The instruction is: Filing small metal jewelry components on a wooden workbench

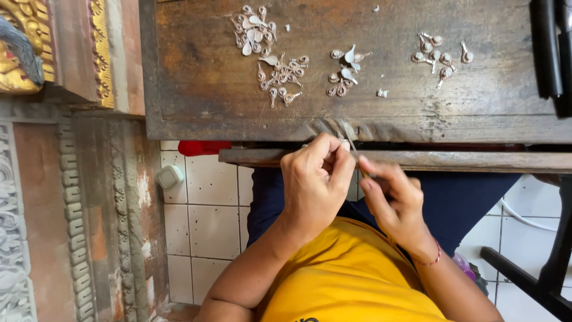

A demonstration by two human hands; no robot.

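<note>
At the near edge of a worn wooden bench [196, 89], the left hand [314, 182] pinches a small silver piece, mostly hidden in its curled fingers; the right hand [396, 200] grips a thin file [351, 146] angled toward 11 o'clock; filing appears under way, demanding steady strokes; finished-looking silver ornaments [277, 74] lie in clusters at 12 o'clock; the workpiece's shape cannot be made out.
</note>
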